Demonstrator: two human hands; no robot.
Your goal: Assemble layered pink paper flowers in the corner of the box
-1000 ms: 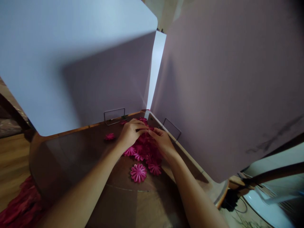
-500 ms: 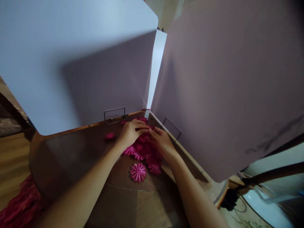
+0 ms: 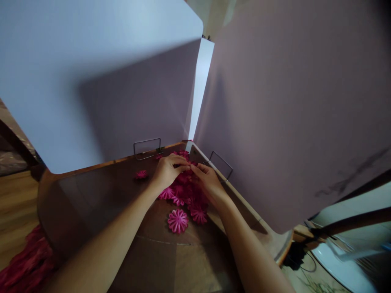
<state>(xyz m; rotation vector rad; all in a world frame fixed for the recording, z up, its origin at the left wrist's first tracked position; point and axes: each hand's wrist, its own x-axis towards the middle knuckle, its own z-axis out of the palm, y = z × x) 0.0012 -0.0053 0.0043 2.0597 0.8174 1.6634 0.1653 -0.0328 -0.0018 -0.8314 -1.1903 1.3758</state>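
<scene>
My left hand [image 3: 168, 169] and my right hand [image 3: 208, 179] meet above a heap of pink flower-shaped pieces [image 3: 183, 191] at the back of the round table. The fingers of both hands are pinched together, with their tips close to each other. What lies between them is too small and dark to make out, though something pink shows close by. One pink flower [image 3: 177, 221] lies flat in front of the heap. Another flower [image 3: 141, 175] sits apart, left of my left hand.
Two large pale panels [image 3: 146, 101] [image 3: 293, 114] stand upright behind the table [image 3: 88, 207], with wire stands [image 3: 147, 140] at their bases. A red heap [image 3: 29, 260] is at the lower left. A white round object [image 3: 339, 260] stands at the lower right.
</scene>
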